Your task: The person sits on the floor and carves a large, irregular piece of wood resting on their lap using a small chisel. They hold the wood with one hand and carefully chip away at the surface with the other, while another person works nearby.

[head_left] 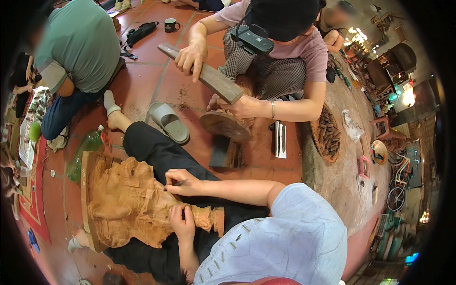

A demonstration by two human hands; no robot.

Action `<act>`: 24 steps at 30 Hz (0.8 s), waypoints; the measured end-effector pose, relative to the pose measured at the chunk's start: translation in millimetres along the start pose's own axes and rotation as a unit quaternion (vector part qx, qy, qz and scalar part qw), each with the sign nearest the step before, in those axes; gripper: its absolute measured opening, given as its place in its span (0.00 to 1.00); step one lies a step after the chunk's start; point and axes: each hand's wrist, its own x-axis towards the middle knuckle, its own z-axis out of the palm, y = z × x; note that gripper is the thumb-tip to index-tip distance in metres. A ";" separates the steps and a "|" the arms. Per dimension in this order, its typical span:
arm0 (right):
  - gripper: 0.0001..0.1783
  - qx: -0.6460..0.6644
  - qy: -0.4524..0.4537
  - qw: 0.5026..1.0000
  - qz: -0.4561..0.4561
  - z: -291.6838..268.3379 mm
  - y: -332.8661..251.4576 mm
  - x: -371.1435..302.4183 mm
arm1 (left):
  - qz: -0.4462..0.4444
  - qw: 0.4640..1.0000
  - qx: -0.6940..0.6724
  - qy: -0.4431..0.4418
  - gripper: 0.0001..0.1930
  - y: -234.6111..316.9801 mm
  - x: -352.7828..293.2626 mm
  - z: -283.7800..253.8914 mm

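Observation:
A large carved wooden sculpture [126, 202] lies across my outstretched legs, its broad flat base at the left and its narrow stepped end towards my body. My right hand [183, 183] is closed round a thin dark tool [178, 183], low over the upper edge of the carving. Only a short piece of that tool shows; its exact kind is unclear. On the narrow part of the carving, my left hand [182, 223] rests with curled fingers, gripping the wood. Whether anything small is also between those fingers, I cannot make out.
Across from me a co-worker holds a wooden bar [202, 73] above a round wooden disc [225, 126]. A grey slipper [169, 123], a green bottle [88, 149] and a black mug [171, 25] stand on the tiles. At right, a basket of dark pieces [327, 135] sits on a ledge.

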 end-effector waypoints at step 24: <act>0.13 -0.014 -0.034 0.999 0.009 1.0 -1.1 1.8 | 0.011 1.000 0.007 0.004 0.04 -2.0 -0.8 -0.9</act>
